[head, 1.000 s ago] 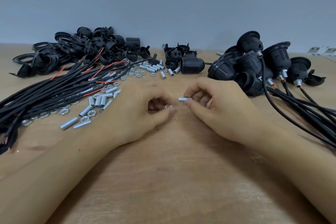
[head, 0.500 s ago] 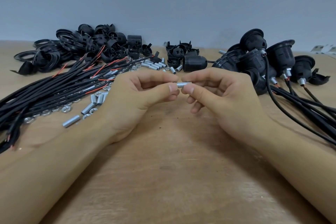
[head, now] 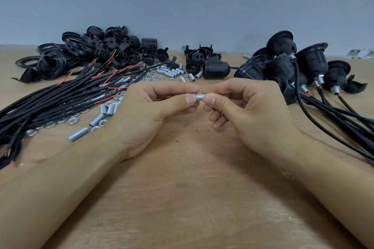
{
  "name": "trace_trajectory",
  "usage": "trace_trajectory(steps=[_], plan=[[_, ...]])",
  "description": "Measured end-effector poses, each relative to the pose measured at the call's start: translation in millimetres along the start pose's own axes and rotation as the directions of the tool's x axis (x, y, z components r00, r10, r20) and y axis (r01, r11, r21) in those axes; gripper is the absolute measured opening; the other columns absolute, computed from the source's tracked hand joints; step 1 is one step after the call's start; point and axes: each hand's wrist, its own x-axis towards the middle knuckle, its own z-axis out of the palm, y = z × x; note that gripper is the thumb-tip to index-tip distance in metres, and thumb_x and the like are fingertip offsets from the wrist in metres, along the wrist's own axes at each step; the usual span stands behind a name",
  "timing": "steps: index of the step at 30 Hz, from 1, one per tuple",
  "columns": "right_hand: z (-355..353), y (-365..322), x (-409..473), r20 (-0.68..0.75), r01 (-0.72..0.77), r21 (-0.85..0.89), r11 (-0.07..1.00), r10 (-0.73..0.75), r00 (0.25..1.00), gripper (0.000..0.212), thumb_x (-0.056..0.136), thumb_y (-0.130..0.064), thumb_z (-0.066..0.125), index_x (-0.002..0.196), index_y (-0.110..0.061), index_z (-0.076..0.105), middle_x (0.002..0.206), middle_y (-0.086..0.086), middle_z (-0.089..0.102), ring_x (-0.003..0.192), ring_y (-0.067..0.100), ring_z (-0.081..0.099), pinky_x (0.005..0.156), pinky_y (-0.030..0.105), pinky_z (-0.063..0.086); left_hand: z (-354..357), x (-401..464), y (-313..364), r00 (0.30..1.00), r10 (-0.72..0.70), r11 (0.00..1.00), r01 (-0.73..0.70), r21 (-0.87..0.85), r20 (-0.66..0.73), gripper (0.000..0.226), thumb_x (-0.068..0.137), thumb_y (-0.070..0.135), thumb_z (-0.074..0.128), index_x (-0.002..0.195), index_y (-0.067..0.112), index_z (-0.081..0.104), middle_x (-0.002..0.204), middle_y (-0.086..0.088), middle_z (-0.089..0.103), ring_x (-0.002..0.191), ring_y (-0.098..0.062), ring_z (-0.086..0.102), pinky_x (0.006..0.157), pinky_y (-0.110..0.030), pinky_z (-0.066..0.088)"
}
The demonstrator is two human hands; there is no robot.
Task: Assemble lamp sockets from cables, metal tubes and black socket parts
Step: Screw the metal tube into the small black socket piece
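I hold one metal tube (head: pixel 199 97) between my two hands, above the table (head: pixel 182 198). Its long axis lies level, from left to right. My left hand (head: pixel 153 111) pinches its left end and my right hand (head: pixel 249 111) pinches its right end, thumb and forefinger narrow on it. I think a nut (head: pixel 73 120) must go on along this axis, and the loose ones lie nearer my left hand.
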Motion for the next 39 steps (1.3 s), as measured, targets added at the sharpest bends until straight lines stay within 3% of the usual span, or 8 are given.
trace_trajectory(steps=[5, 11, 16, 20, 25, 30, 34, 39], plan=[[-0.5, 1.0, -0.1, -0.011, 0.005, -0.043, 0.999, -0.006, 1.0, 0.013, 0.089, -0.01, 0.069, 0.086, -0.022, 0.073, 0.07, 0.0, 0.07, 0.058, 0.015, 0.068, 0.052, 0.028, 0.058, -0.4, -0.5, -0.6, 0.999, 0.038, 0.999, -0.038, 0.013, 0.001, 0.03, 0.067, 0.011, 0.075, 0.096, 0.003, 0.075, 0.095, -0.019, 0.073, 0.087, -0.026, 0.07, 0.081, -0.03, 0.056], [-1.2, -2.2, -1.6, 0.027, 0.201, -0.186, 0.962, -0.199, 0.98, 0.014, 0.089, -0.005, 0.069, 0.101, -0.01, 0.074, 0.08, -0.005, 0.069, 0.068, 0.012, 0.069, 0.06, 0.02, 0.058, -0.3, 0.7, 1.3, 0.999, -0.021, 0.997, 0.022, -0.075, 0.026, 0.029, 0.07, 0.015, 0.074, 0.094, 0.001, 0.076, 0.084, -0.015, 0.073, 0.074, -0.017, 0.068, 0.072, -0.023, 0.056], [-2.7, -0.7, -0.1, 0.02, 0.13, -0.173, 0.976, -0.129, 0.991, 0.014, 0.09, -0.012, 0.068, 0.092, -0.025, 0.072, 0.072, -0.006, 0.068, 0.063, 0.012, 0.069, 0.056, 0.027, 0.059, -1.5, 0.7, 1.5, 0.999, -0.033, 0.997, 0.034, -0.069, 0.02, 0.026, 0.069, 0.01, 0.074, 0.092, 0.0, 0.076, 0.085, -0.016, 0.073, 0.076, -0.019, 0.069, 0.072, -0.024, 0.056], [-4.2, -0.7, 0.0, 0.049, 0.234, -0.261, 0.937, -0.23, 0.972, 0.013, 0.091, -0.01, 0.068, 0.1, -0.016, 0.073, 0.08, -0.005, 0.07, 0.067, 0.01, 0.07, 0.06, 0.027, 0.059, -0.9, -0.2, 1.8, 0.998, -0.051, 0.995, 0.054, -0.089, 0.04, 0.026, 0.072, 0.011, 0.072, 0.094, -0.001, 0.076, 0.085, -0.015, 0.074, 0.072, -0.016, 0.069, 0.069, -0.022, 0.057], [-5.9, 0.0, -0.2, 0.066, 0.175, -0.242, 0.954, -0.164, 0.984, 0.009, 0.091, -0.014, 0.068, 0.097, -0.018, 0.072, 0.076, -0.009, 0.067, 0.066, 0.009, 0.069, 0.057, 0.025, 0.059, -0.8, -0.3, 1.9, 0.999, -0.041, 0.996, 0.042, -0.073, 0.023, 0.027, 0.067, 0.011, 0.075, 0.092, 0.001, 0.076, 0.089, -0.019, 0.072, 0.076, -0.019, 0.069, 0.072, -0.025, 0.056], [-5.8, -1.3, 0.7, 0.103, 0.364, -0.404, 0.839, -0.353, 0.93, 0.015, 0.09, -0.012, 0.068, 0.102, -0.005, 0.074, 0.089, 0.006, 0.073, 0.075, 0.016, 0.068, 0.064, 0.034, 0.057, -1.0, 0.5, 2.2, 0.995, -0.09, 0.992, 0.094, -0.089, 0.049, 0.029, 0.074, 0.016, 0.071, 0.096, -0.002, 0.076, 0.089, -0.016, 0.074, 0.072, -0.013, 0.069, 0.068, -0.02, 0.056], [-6.4, -1.4, 2.6, 0.126, 0.513, -0.483, 0.71, -0.523, 0.843, 0.005, 0.088, -0.004, 0.071, 0.088, -0.002, 0.076, 0.078, 0.012, 0.07, 0.069, 0.027, 0.066, 0.058, 0.041, 0.052, -1.3, -0.1, 3.8, 0.992, -0.116, 0.989, 0.12, -0.084, 0.051, 0.024, 0.072, 0.022, 0.072, 0.087, 0.004, 0.079, 0.083, -0.011, 0.074, 0.07, -0.013, 0.069, 0.064, -0.02, 0.056], [-6.4, -1.9, -0.3, 0.039, 0.359, -0.372, 0.856, -0.372, 0.927, 0.017, 0.087, -0.01, 0.072, 0.103, -0.013, 0.076, 0.085, 0.0, 0.074, 0.072, 0.012, 0.07, 0.062, 0.034, 0.058, -1.9, 0.1, 4.5, 0.994, -0.099, 0.99, 0.104, -0.091, 0.052, 0.025, 0.072, 0.015, 0.072, 0.092, 0.001, 0.078, 0.087, -0.013, 0.075, 0.072, -0.013, 0.069, 0.068, -0.021, 0.057]])
